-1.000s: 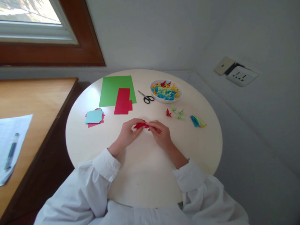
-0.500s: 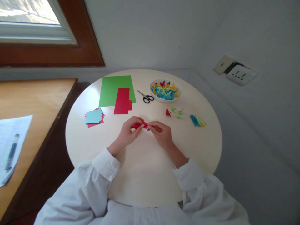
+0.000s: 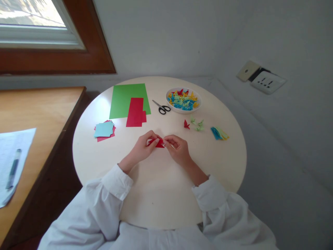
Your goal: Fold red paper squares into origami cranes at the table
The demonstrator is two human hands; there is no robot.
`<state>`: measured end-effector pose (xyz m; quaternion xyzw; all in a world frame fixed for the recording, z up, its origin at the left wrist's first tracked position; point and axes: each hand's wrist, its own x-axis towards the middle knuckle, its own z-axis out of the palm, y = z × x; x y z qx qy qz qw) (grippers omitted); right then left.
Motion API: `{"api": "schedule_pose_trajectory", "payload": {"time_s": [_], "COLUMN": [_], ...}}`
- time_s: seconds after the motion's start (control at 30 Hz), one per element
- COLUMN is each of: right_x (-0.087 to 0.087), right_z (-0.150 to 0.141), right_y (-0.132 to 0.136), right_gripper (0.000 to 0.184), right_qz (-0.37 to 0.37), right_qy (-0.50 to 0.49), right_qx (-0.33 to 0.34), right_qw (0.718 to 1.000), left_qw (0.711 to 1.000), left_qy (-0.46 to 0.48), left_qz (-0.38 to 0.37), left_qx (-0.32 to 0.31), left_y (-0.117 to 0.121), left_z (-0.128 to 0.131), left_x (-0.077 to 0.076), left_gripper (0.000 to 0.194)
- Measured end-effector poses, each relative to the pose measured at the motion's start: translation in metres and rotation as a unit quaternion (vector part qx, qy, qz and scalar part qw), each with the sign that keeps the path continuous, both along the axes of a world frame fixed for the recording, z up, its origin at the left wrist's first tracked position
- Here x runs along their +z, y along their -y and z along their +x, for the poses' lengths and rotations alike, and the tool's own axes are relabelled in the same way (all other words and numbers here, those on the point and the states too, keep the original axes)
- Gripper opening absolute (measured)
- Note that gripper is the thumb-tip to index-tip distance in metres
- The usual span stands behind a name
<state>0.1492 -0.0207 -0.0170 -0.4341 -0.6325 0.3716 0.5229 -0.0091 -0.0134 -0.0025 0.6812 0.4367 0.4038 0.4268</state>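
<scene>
My left hand (image 3: 142, 148) and my right hand (image 3: 178, 149) meet over the middle of the round white table (image 3: 156, 194). Both pinch a small folded red paper piece (image 3: 158, 142) between their fingertips, close above the tabletop. The fingers of both hands are curled round the piece, which shows only as a red sliver between them. White sleeves cover both forearms.
Farther back lie a green sheet (image 3: 127, 97), a red sheet (image 3: 136, 111), black scissors (image 3: 161, 107) and a white bowl (image 3: 183, 100) of coloured folded shapes. Small red (image 3: 186, 124), green (image 3: 197, 124) and blue-yellow (image 3: 219, 133) folded pieces lie right. Blue and red squares (image 3: 104, 130) lie left. A wooden desk (image 3: 31, 114) holds paper and a pen.
The red piece has been folded smaller and lowered toward the table. Both hands have drawn slightly closer together and nearer to me.
</scene>
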Motion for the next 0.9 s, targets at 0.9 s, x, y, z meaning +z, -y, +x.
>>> {"api": "schedule_pose_trajectory", "payload": {"time_s": [0.9], "right_x": [0.012], "right_z": [-0.005], "right_y": [0.001], "right_gripper": [0.011], "right_qz": [-0.123], "right_qy": [-0.084], "right_qx": [0.015], "right_qw": [0.989], "left_qw": [1.0], "left_qy": [-0.013], "left_qz": [0.011], "left_qx": [0.018], "left_y": [0.0], "left_z": [0.0], "left_x": [0.01], "left_gripper": [0.007]}}
